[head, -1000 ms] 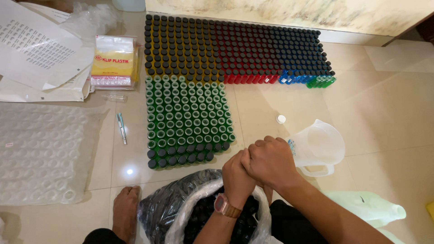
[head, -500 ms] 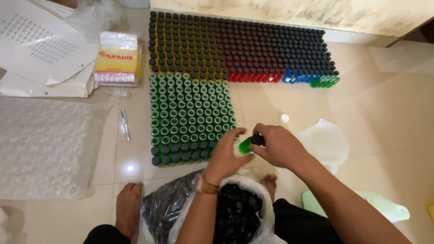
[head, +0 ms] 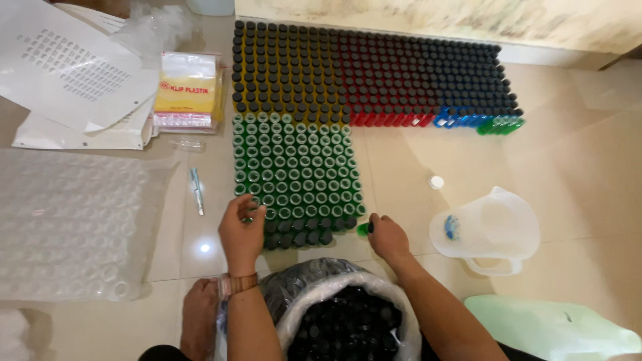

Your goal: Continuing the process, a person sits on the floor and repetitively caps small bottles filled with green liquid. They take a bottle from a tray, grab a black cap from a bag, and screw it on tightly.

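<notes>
Green bottle (head: 363,228) clamped in right hand (head: 388,237) grip; left hand (head: 241,230) pinches another bottle (head: 253,202).

bottle block (head: 297,180) ahead, bare floor (head: 401,174) right

We count two hands (head: 242,230) at six o'clock, one clear jug (head: 491,230) at four, one loose white cap (head: 436,182), one yellow packet (head: 186,91) at eleven, one pen (head: 196,190), one bag of black caps (head: 348,324); the small bottles (head: 297,184) are too many to count.
</notes>
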